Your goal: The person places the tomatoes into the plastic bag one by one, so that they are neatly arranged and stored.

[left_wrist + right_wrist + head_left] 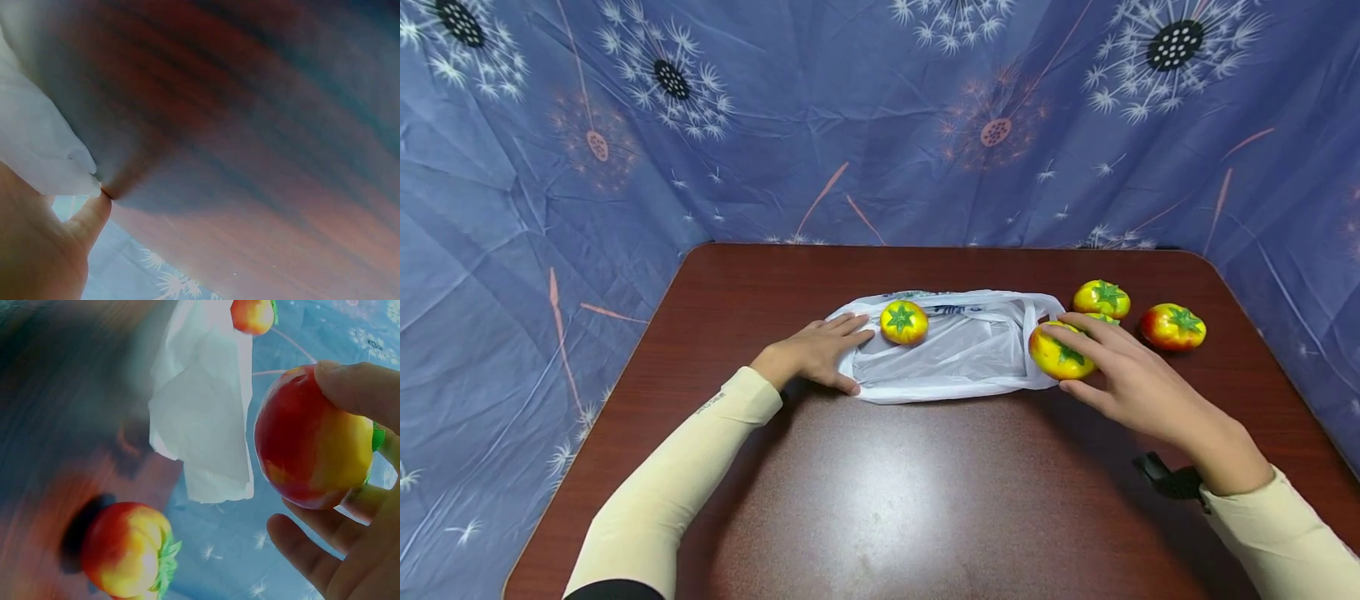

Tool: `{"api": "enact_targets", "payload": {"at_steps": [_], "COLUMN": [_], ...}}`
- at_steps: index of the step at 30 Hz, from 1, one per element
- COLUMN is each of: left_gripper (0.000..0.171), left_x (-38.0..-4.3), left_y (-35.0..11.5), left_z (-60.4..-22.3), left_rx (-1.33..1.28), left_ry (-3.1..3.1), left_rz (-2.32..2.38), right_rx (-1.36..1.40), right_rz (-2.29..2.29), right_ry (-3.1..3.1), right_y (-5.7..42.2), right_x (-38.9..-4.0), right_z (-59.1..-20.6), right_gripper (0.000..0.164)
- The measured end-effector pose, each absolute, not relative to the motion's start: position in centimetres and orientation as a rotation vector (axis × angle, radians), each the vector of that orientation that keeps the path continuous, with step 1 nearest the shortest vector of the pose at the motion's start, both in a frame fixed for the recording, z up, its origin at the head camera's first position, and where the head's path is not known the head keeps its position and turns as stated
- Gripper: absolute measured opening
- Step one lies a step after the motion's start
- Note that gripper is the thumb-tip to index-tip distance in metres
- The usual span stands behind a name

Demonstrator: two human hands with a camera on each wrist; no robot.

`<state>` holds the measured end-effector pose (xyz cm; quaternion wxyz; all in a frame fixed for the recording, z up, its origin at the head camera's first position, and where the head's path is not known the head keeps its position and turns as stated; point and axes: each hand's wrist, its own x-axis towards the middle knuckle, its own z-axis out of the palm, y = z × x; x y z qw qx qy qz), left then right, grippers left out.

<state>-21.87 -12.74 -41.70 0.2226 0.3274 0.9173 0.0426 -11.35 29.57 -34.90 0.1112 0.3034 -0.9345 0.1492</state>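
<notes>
A white plastic bag (955, 367) lies flat on the table, with a yellow-red tomato (904, 322) with a green star-shaped top on its left part. My left hand (816, 350) rests at the bag's left end, fingers spread, and its thumb (94, 219) touches the bag's edge in the left wrist view. Over the right end, my right hand (1127, 375) holds another tomato (312, 437) between thumb and fingers. Just behind that hand, one more tomato (1105, 317) is mostly hidden.
Two further tomatoes stand to the right of the bag: a yellow one (1101, 298) at the back and a redder one (1172, 327) farther right. The brown table (880, 492) has rounded far corners. A blue patterned cloth (850, 125) hangs behind it and at both sides.
</notes>
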Motion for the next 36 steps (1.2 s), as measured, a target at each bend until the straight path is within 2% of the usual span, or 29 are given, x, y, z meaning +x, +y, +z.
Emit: {"api": "enact_targets", "payload": {"at_steps": [17,28,36], "left_gripper": [0.101,0.103,0.104], "left_x": [-22.1,-22.2,-22.4], "left_y": [-12.7,-12.5,-12.4], "left_z": [-41.6,-41.9,-41.7], "left_rx": [0.906,0.897,0.916], "left_ry": [2.537,2.535,2.538], "left_rz": [0.12,0.097,0.095], "right_rx": [1.215,1.294,1.296], "right_rz": [0.383,0.361,0.373], "right_ry": [-2.653,-2.745,-2.856], "right_y": [25.7,22.6,21.2], "right_x": [-14.3,-16.3,-17.9], "right_z": [-32.8,-31.9,-32.0], "right_gripper": [0.078,0.067,0.065]}}
